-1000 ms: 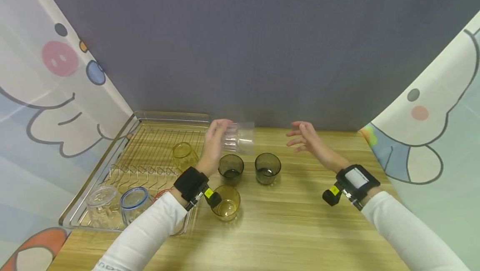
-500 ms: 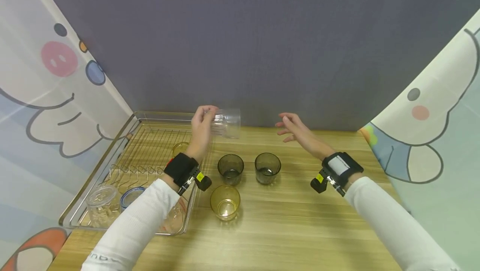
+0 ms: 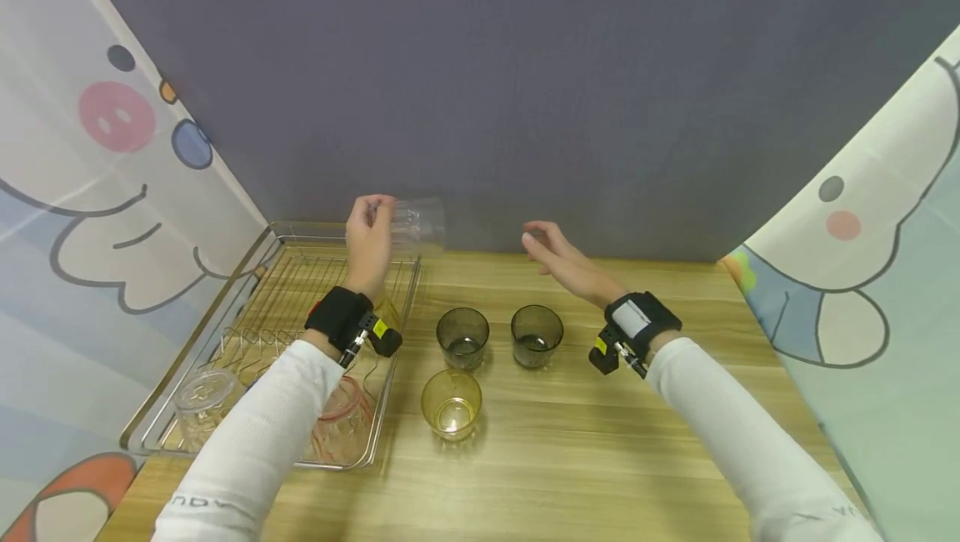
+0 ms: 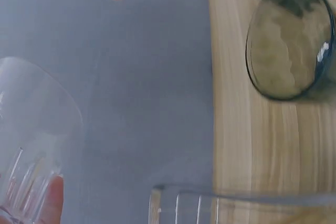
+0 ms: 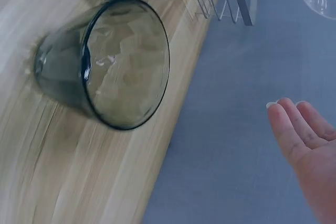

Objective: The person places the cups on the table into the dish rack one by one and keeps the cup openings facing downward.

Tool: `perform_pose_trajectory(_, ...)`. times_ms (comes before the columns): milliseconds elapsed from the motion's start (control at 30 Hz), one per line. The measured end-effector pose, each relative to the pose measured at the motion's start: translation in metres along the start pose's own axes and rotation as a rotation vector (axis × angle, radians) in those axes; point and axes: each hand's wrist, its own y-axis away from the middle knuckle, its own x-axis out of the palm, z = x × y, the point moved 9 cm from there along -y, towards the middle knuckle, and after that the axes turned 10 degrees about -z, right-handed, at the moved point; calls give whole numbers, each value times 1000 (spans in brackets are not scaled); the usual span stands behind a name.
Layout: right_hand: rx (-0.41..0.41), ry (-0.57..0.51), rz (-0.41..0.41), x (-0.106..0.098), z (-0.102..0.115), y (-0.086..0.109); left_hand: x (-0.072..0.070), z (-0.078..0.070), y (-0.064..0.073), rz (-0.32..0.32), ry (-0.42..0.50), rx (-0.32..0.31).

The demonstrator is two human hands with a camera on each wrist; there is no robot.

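Observation:
A clear glass (image 3: 422, 225) lies sideways in the air at the back of the table, its mouth to the right. My left hand (image 3: 369, 242) grips it near its base, over the far right part of the dish rack (image 3: 411, 292). In the left wrist view the clear glass (image 4: 39, 114) shows at the left edge, with a fingertip against it. My right hand (image 3: 566, 258) holds nothing and hovers behind two grey glasses, its fingers loosely bent. Those are the left grey glass (image 3: 462, 338) and the right grey glass (image 3: 536, 336), both upright on the table.
An amber glass (image 3: 452, 405) stands upright in front of the grey ones. In the rack sit a clear glass (image 3: 204, 409), a red-rimmed glass (image 3: 345, 421) and another amber glass (image 3: 387, 315), partly hidden by my left arm. A grey wall (image 3: 495, 108) rises behind the table.
My left hand has moved left and up, carrying the clear glass from behind the left grey glass to the rack's right edge. My right hand has moved left, staying free.

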Motion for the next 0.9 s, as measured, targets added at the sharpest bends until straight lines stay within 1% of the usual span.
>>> perform_pose_trajectory(100, 4, 16, -16, 6, 3, -3, -6, 3, -7, -24, -71, 13)
perform_pose_trajectory(200, -19, 50, -38, 11, 5, -6, -11, 9, -14, -44, -132, 11)
perform_pose_trajectory(367, -70, 72, -65, 21, 12, -11, -22, 7, -27, -93, -228, 63)
perform_pose_trajectory(467, -114, 90, -71, 31, 15, -14, -31, 4, -34, -140, -281, 99)
perform_pose_trajectory(533, -144, 105, -71, 40, 14, -16, -36, 5, -36, -163, -317, 109)
perform_pose_trajectory(600, -164, 124, -61, 48, 14, -17, -41, 6, -38, -177, -350, 117)
perform_pose_trajectory(700, -172, 149, -32, 60, 14, -17, -46, 7, -39, -195, -393, 138)
perform_pose_trajectory(800, -167, 171, 4, 72, 14, -17, -51, 7, -41, -213, -419, 150)
perform_pose_trajectory(900, -156, 172, 28, 82, 14, -16, -56, 8, -43, -226, -451, 154)
